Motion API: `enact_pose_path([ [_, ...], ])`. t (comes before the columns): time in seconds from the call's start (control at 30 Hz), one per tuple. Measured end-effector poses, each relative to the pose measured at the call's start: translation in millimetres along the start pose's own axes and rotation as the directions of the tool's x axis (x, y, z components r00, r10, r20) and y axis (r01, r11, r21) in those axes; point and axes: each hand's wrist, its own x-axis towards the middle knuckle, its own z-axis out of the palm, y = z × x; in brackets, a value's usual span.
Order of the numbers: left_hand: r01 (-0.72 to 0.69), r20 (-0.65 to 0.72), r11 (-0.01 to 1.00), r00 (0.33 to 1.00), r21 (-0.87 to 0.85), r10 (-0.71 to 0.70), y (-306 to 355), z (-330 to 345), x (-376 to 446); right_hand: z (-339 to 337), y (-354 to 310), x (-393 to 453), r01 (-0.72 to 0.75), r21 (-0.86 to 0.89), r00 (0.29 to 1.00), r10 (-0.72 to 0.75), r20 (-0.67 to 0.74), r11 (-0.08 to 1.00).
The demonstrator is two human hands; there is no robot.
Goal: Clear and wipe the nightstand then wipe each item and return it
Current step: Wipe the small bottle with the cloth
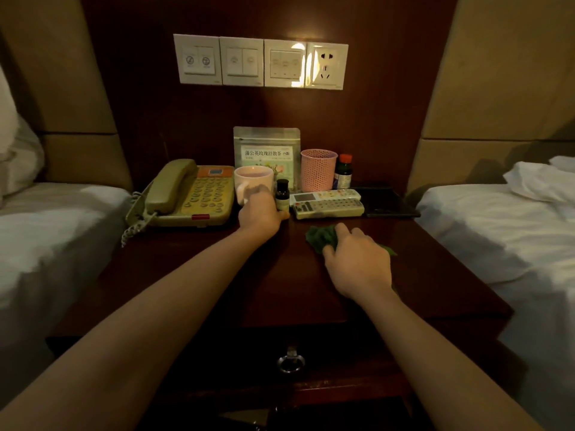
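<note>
The dark wooden nightstand [249, 275] carries a beige telephone [189, 194], a pink mug [253, 181], a small dark bottle [282, 194], a tea pouch [267, 150], a pink mesh cup [319, 169], a red-capped bottle [343, 171], two white remotes [326, 203] and a black wallet-like item [389, 202]. My left hand [259, 213] is wrapped around the base of the small dark bottle, next to the mug. My right hand [357, 259] presses on a green cloth [322, 237] lying on the tabletop.
A white-sheeted bed stands on each side, the left one [46, 237] and the right one [513, 244]. Wall switches and a socket [261, 62] sit above. A drawer with a ring pull [291, 360] is below the tabletop's front edge.
</note>
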Motion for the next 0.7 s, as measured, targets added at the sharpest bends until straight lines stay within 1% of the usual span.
enact_pose_path([
  [0.07, -0.014, -0.001, 0.998, 1.0, 0.054, 0.014, -5.0, -5.5, -1.3, 0.4, 0.0, 0.2, 0.002, -0.002, 1.0, -0.002, -0.012, 1.0],
  [0.1, -0.043, -0.002, 0.997, 0.999, 0.062, 0.044, -8.3, -7.6, -3.1, 0.4, -0.1, 0.4, 0.001, -0.001, 1.0, -0.001, -0.017, 1.0],
  [0.2, -0.215, 0.064, 0.971, 0.976, 0.107, 0.209, -19.4, -6.8, -11.1, 0.3, -0.1, -0.6, 0.0, 0.007, 1.0, 0.0, -0.02, 1.0],
  [0.27, -0.284, 0.091, 0.949, 0.958, 0.139, 0.273, -23.4, -5.5, -14.9, 0.4, -0.1, -1.9, -0.002, 0.022, 1.0, 0.002, -0.027, 1.0],
  [0.47, -0.287, 0.128, 0.94, 0.955, 0.182, 0.267, -24.7, -2.6, -6.1, -0.6, -0.2, -3.3, -0.006, 0.033, 1.0, 0.006, -0.023, 0.999],
  [0.7, -0.24, 0.102, 0.956, 0.969, 0.17, 0.226, -18.9, 4.2, 8.5, -0.9, -0.5, -2.2, -0.008, 0.034, 1.0, 0.009, -0.02, 0.999],
])
